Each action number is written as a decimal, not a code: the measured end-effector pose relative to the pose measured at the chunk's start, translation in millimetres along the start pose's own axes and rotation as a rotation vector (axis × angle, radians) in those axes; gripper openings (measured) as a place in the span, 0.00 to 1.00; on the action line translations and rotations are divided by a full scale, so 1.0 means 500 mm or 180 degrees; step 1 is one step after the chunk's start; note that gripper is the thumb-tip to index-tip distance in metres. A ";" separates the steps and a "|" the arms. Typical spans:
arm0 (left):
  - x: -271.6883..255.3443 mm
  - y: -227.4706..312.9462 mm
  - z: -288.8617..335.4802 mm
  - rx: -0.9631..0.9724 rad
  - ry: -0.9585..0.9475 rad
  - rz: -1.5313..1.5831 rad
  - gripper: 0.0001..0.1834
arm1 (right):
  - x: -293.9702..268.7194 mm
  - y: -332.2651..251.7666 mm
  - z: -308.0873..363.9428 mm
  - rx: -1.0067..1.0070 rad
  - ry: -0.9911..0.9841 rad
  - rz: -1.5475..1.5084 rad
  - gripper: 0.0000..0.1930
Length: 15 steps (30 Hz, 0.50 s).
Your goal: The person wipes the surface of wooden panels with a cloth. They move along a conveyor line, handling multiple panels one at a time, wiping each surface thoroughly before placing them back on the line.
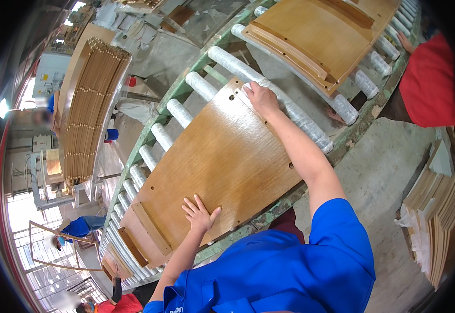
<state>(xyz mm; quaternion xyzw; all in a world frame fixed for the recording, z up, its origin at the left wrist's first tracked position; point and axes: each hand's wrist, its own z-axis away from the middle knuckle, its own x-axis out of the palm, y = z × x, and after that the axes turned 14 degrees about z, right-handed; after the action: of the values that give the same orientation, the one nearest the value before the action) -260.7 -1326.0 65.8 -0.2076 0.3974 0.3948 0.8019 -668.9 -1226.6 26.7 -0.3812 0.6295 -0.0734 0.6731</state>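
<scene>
A large varnished wooden panel (211, 156) with several dark holes near its edges lies on the rollers in front of me. My left hand (200, 214) rests on its near part, fingers spread flat and holding nothing. At the far right corner of the panel, my right hand (262, 99) is closed on a small white cloth-like piece (246, 87), which is pressed to the surface; most of it is hidden under the fingers. A raised wooden strip (150, 228) crosses the panel's left end.
The roller conveyor (160, 136) has plastic-wrapped rollers. A second panel (311, 36) with wooden strips lies farther along, beside a person in a red sleeve (433, 83). Stacked curved boards (94, 109) stand at left, more boards (436, 214) at right. Other people work at the lower left.
</scene>
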 end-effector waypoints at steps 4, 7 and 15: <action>0.002 0.000 -0.002 0.0034 0.0035 0.0008 0.59 | -0.008 0.005 0.011 -0.0052 0.0047 0.0079 0.18; 0.005 -0.002 -0.001 0.0063 0.0088 -0.0014 0.59 | -0.017 0.017 0.034 -0.0105 0.0114 0.0056 0.19; 0.010 -0.002 0.002 0.0071 0.0128 -0.0102 0.57 | -0.056 0.062 0.125 -0.0138 0.0088 0.0013 0.17</action>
<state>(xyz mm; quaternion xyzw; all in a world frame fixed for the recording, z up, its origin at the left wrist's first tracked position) -257.7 -1323.4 62.5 -0.2129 0.4144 0.3732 0.8023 -629.8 -1162.5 24.8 -0.3933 0.6410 -0.0637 0.6561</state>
